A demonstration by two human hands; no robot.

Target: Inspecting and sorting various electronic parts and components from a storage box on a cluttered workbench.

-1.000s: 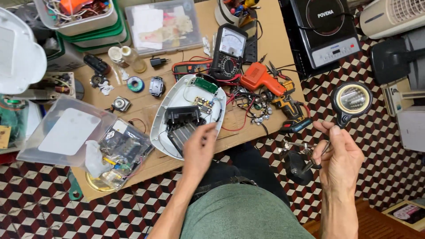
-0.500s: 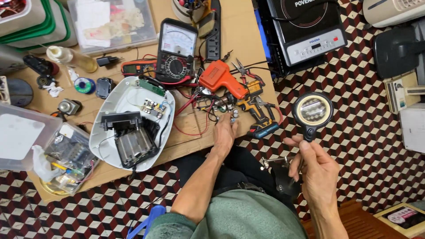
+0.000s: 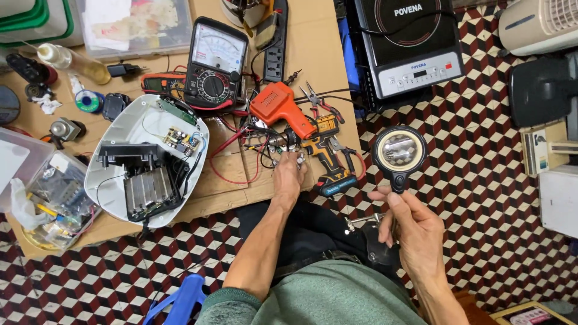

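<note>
My left hand [image 3: 289,176] reaches onto the wooden table [image 3: 319,36]. Its fingers rest on a tangle of red and black wires with small metal clips [image 3: 274,144], just below an orange soldering gun [image 3: 283,109]. Whether the fingers pinch anything is hidden. My right hand [image 3: 415,232] is off the table's right side and grips the metal stand of a round black-rimmed magnifying glass [image 3: 398,150], held up over the tiled floor. An opened white appliance shell [image 3: 123,129] with a circuit board and a finned block lies to the left of my left hand.
An analog multimeter [image 3: 215,63], pliers [image 3: 317,96] and a yellow-black drill [image 3: 330,159] lie around the wires. An induction cooker [image 3: 409,42] sits at the upper right. Clear plastic boxes [image 3: 42,180] crowd the left. A blue stool [image 3: 180,298] stands by my knee.
My left hand left the white appliance shell and moved right to the wires by the soldering gun. The view swung right. My right hand kept its hold on the magnifier stand.
</note>
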